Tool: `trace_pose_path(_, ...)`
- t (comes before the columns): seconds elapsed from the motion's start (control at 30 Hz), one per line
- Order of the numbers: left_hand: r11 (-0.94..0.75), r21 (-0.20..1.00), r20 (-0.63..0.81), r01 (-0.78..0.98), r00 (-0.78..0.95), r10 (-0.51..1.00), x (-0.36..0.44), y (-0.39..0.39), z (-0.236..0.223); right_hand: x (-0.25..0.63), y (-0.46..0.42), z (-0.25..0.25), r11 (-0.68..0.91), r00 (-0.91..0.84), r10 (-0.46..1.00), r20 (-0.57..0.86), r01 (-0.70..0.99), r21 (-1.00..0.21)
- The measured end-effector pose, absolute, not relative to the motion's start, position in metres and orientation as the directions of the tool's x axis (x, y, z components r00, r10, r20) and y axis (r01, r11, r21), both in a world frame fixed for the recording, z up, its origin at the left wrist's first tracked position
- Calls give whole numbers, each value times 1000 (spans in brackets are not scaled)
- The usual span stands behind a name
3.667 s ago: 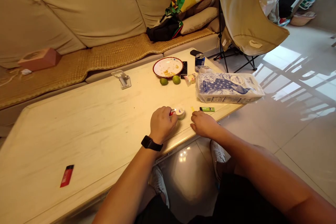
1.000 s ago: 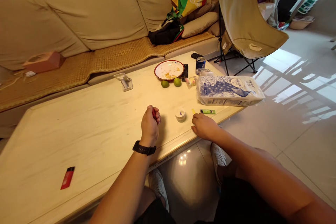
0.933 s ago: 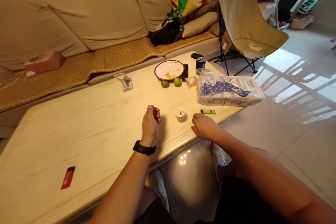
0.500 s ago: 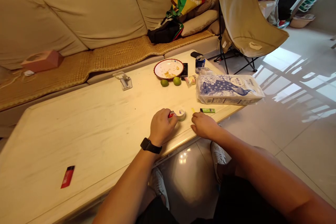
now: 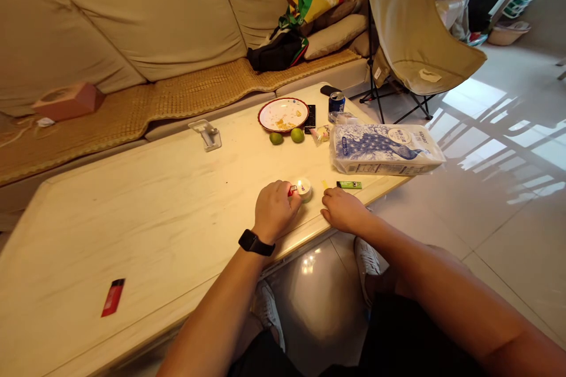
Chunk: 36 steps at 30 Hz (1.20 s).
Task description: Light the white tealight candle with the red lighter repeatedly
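My left hand (image 5: 275,206), closed, grips a red lighter (image 5: 291,190) with its metal tip toward a small round white candle (image 5: 304,193). A small flame (image 5: 299,184) shows between the lighter tip and the candle's top. My right hand (image 5: 345,209) rests at the table's near edge, fingers curled in. A small yellow object (image 5: 324,184) pokes out past its fingertips; most of it is hidden. Just beyond that hand lies a green lighter (image 5: 349,185) with a black end.
On the table (image 5: 154,206) stand a plate (image 5: 283,107) with crumbs, two green limes (image 5: 298,135), a blue can (image 5: 336,102), a wrapped tissue pack (image 5: 384,149) and a white bracket (image 5: 206,134). Another red lighter (image 5: 114,297) lies at left. Behind are a sofa (image 5: 154,17) and a folding chair (image 5: 415,29).
A flame has appeared at the red lighter, beside the candle. My left hand has shifted slightly to the right and up. My right hand has stayed put.
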<state>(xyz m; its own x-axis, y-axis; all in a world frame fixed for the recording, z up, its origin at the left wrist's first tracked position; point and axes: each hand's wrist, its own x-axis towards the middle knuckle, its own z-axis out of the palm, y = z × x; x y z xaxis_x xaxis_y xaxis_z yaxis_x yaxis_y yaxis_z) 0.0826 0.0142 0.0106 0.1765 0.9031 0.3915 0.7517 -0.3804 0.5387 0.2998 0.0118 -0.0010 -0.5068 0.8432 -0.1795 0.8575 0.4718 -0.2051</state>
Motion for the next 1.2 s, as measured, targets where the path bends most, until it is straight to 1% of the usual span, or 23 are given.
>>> trace_pose_path(0.2, -387, 465, 370, 796, 222, 902, 83, 15, 8, 300, 12, -2, 472, -508, 843, -178, 857, -209)
trace_pose_path(0.27, -379, 458, 364, 804, 220, 905, 83, 15, 8, 300, 12, -2, 473, -509, 842, -179, 856, -209)
trace_pose_path(0.33, -369, 485, 366, 793, 199, 909, 83, 14, 10, 300, 12, -2, 474, -509, 842, -177, 856, -208)
trace_pose_path(0.4, -341, 555, 373, 759, 140, 917, 82, 12, 12, 300, 12, -3, 473, -508, 844, -174, 857, -204)
trace_pose_path(0.47, -279, 689, 361, 668, 17, 933, 78, 11, 14, 300, 12, -3, 473, -507, 844, -175, 858, -202)
trace_pose_path(0.5, -240, 771, 336, 590, -57, 940, 76, 10, 15, 300, 12, -2, 474, -508, 843, -176, 857, -202)
trace_pose_path(0.57, -161, 913, 244, 376, -185, 952, 69, 11, 14, 300, 13, -2, 475, -510, 842, -179, 856, -203)
trace_pose_path(0.63, -97, 982, 137, 165, -249, 959, 63, 14, 12, 300, 13, -2, 473, -508, 842, -182, 857, -204)
trace_pose_path(0.73, -38, 998, 18, -59, -310, 951, 58, 20, 8, 300, 13, -3, 475, -508, 843, -177, 857, -201)
trace_pose_path(0.83, -25, 981, -39, -191, -326, 944, 59, 23, 8, 301, 13, -5, 484, -517, 838, -172, 851, -201)
trace_pose_path(0.93, -3, 968, -79, -249, -320, 944, 60, 23, 10, 301, 13, -5, 481, -515, 839, -174, 853, -205)
trace_pose_path(1.1, 31, 949, -149, -314, -357, 922, 60, 24, 15, 301, 13, -4, 472, -508, 843, -179, 857, -208)
trace_pose_path(1.2, 66, 923, -217, -380, -370, 904, 59, 26, 17, 300, 13, -4, 474, -510, 841, -181, 856, -208)
